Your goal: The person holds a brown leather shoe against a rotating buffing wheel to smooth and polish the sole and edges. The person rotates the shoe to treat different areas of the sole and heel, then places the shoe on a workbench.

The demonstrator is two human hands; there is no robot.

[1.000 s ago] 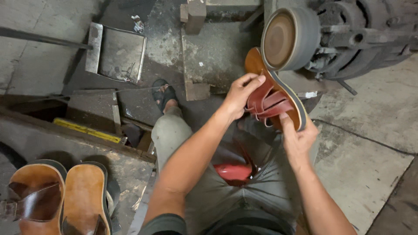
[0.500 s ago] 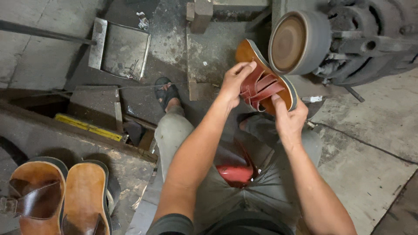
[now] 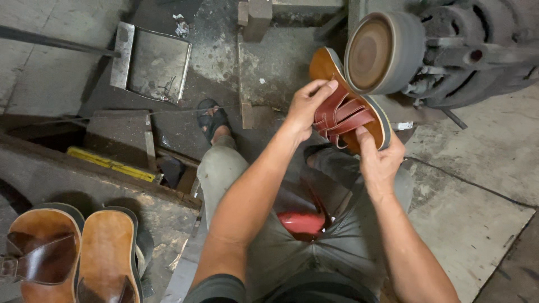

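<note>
While the person sat low on the stained concrete floor [image 3: 477,168], the big grinding machine [image 3: 449,56] stood straight ahead, its round wheel [image 3: 377,53] facing the lap. Off to the side lay a flat metal tray [image 3: 151,64], and nearer the knee 2 tan sandals [image 3: 70,255] rested side by side, 1 with a brown strap across it. A red stool seat [image 3: 303,223] showed between the thighs. Both hands were clamped on 1 sandal [image 3: 348,109] with red straps, held on edge just beside the wheel, its sole rim turned toward the wheel; whether rim and wheel touched could not be told. The left hand [image 3: 306,106] gripped the upper end with fingers over the straps, and the right hand [image 3: 379,160] pinched the lower end, thumb on the footbed. The risk lay in the closeness: if the wheel were spinning, a slip could carry fingertips or a loose strap into it, and an uneven tilt could gouge the sole edge or snatch the sandal away.
</note>
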